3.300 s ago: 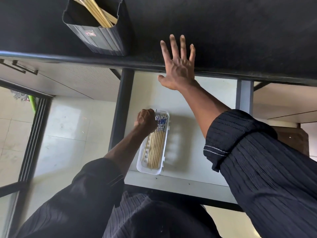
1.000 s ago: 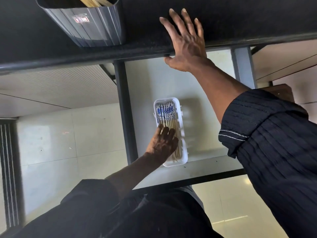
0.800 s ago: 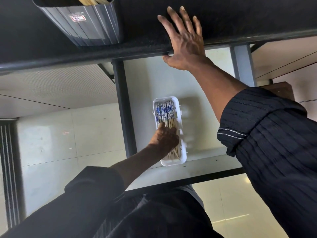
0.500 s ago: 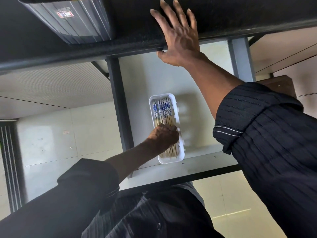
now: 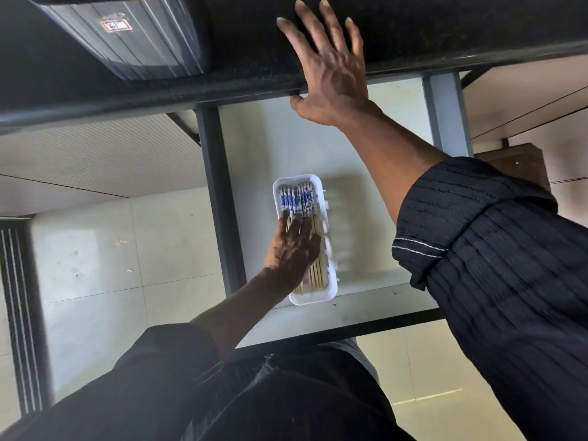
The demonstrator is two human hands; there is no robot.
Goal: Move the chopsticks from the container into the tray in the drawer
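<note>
A white tray (image 5: 331,281) lies in the open pale drawer (image 5: 264,148), near its front left. Several wooden chopsticks (image 5: 297,198) with blue-and-white ends lie lengthwise in it. My left hand (image 5: 292,246) rests flat on the chopsticks with its fingers straight, covering their middle. My right hand (image 5: 331,65) lies spread on the black countertop (image 5: 413,23) edge, thumb hooked under the rim. The dark ribbed container (image 5: 136,36) stands on the counter at top left; a few chopstick tips show at its cut-off top.
The drawer's dark side rail (image 5: 219,198) runs just left of the tray. Pale floor tiles (image 5: 95,249) lie below on the left. A brown wooden piece (image 5: 521,160) sits at the right, behind my right sleeve. My dark clothing fills the bottom of the view.
My left hand has slid from the tray's near end toward the middle of the chopsticks and flattened its fingers. My right hand has stayed on the counter edge.
</note>
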